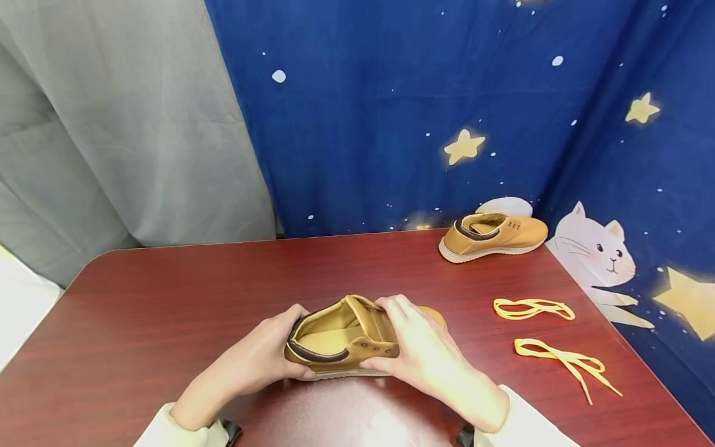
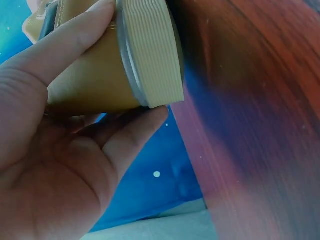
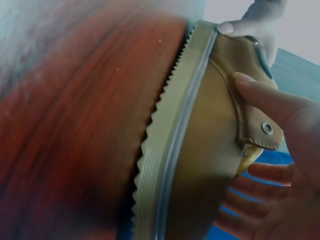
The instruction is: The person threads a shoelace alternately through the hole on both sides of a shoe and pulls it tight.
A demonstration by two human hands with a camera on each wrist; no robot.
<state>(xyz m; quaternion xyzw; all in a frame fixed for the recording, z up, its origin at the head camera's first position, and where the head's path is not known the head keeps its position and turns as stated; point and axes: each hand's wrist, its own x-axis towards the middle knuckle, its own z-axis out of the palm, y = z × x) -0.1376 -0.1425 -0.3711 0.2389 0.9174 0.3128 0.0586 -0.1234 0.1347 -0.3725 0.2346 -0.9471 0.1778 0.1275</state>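
A tan shoe [image 1: 326, 341] without a lace lies sideways at the front middle of the table, toe to the right, its dark padded collar facing left. My left hand [image 1: 274, 347] grips the heel, thumb on the near side and fingers round the back. Across the front part my right hand [image 1: 421, 341] holds the shoe, its thumb on the near eyelet flap and its fingers over the far side. The left wrist view shows the ridged pale sole [image 2: 152, 55] at the heel. In the right wrist view a metal eyelet [image 3: 267, 128] shows beside the thumb.
A second tan shoe [image 1: 497, 236] without a lace stands at the table's back right. Two bundled yellow laces [image 1: 533, 308] [image 1: 558, 355] lie near the right edge. Blue starry cloth [image 1: 363, 124] and a grey curtain [image 1: 128, 136] hang behind the red-brown table [image 1: 167, 298].
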